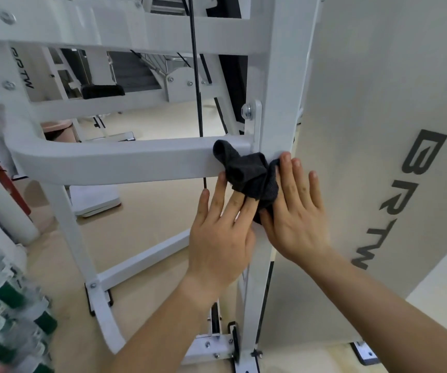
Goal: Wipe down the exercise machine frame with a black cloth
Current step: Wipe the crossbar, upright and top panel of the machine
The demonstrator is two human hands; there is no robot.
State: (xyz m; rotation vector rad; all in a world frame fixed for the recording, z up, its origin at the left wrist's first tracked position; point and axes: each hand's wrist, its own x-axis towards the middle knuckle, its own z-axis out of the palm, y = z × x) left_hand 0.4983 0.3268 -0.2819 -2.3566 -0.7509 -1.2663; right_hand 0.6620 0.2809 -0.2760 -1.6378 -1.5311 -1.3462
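A gym or fitness room: a white-painted steel exercise machine frame [125, 162] of bolted square tubes fills the view, a thin black cable [197, 76] runs down through it, and a tall white cover panel [357, 90] at the right carries grey BRTW lettering [394, 203]. Behind the frame stand more white machines [182, 79], one with a black pad [103, 91], all on a smooth beige floor [147, 211]

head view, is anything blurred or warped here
Head view: the green-labelled bottles at lower left are smeared. The wide lens curves and tilts the white frame. The black cloth is sharp. The light is soft, with no glare.
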